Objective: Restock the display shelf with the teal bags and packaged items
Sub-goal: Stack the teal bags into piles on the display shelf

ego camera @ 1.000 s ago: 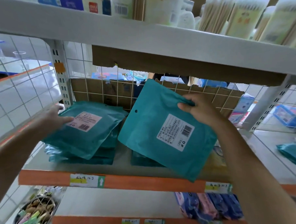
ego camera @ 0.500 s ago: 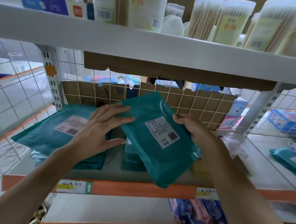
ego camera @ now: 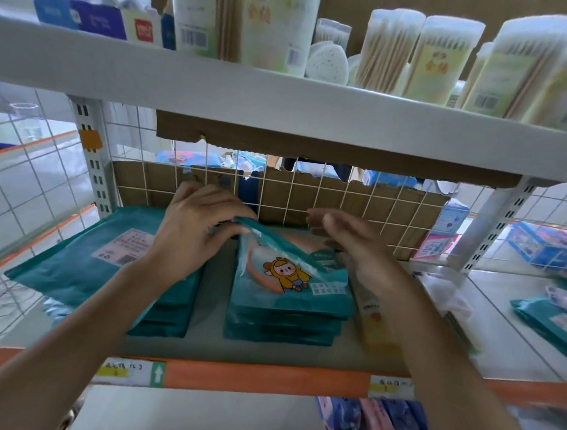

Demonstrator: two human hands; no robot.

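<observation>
A teal bag (ego camera: 292, 281) with a cartoon figure on its front lies on top of the middle stack of teal bags (ego camera: 282, 330) on the shelf (ego camera: 267, 378). My left hand (ego camera: 192, 236) pinches that bag's raised upper left edge. My right hand (ego camera: 355, 251) hovers over the bag's right side with fingers loosely spread; it is blurred and seems to grip nothing. To the left is a second stack of teal bags (ego camera: 108, 265), label side up and overhanging the shelf's left edge.
A yellow packet (ego camera: 375, 321) leans beside the middle stack. Behind stands a wire grid (ego camera: 342, 201) backed by cardboard. The upper shelf (ego camera: 281, 96) carries cotton swab tubs. More teal bags (ego camera: 552, 321) lie on the right bay. Blue and pink packs (ego camera: 376, 423) sit below.
The bag held in my right hand has been turned over and laid on the middle stack. My left hand moved from the left stack to this bag's top edge. My right hand loosened.
</observation>
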